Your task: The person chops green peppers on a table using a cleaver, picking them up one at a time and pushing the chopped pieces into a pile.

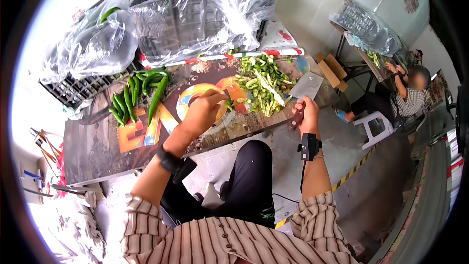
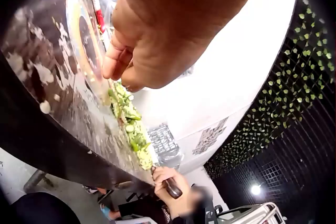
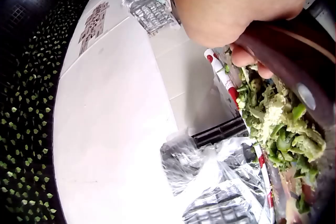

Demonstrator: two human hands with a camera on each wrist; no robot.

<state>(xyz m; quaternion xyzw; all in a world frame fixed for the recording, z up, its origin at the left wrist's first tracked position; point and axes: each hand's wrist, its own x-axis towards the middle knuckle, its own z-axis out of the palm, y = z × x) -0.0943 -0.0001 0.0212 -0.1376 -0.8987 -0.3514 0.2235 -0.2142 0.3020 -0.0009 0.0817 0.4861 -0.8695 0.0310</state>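
In the head view my left hand [image 1: 202, 112] is over the middle of the printed table [image 1: 195, 139], its fingers loosely curled. A small green pepper piece [image 1: 229, 104] shows right at those fingertips. Nothing is visible between thumb and fingers [image 2: 109, 67] in the left wrist view. My right hand [image 1: 309, 115] grips the brown handle of a cleaver [image 1: 308, 86], its broad blade lifted beside the chopped green peppers [image 1: 266, 85]. That handle fills the right of the right wrist view. Whole long green peppers [image 1: 128, 100] lie on the table's left side.
A plastic-lined black crate [image 1: 200, 19] stands along the back of the table, with a bagged crate [image 1: 88, 44] at back left. At far right a person sits near a white stool [image 1: 373, 129] and another work table. A cardboard box [image 1: 332, 72] stands past the table's right end.
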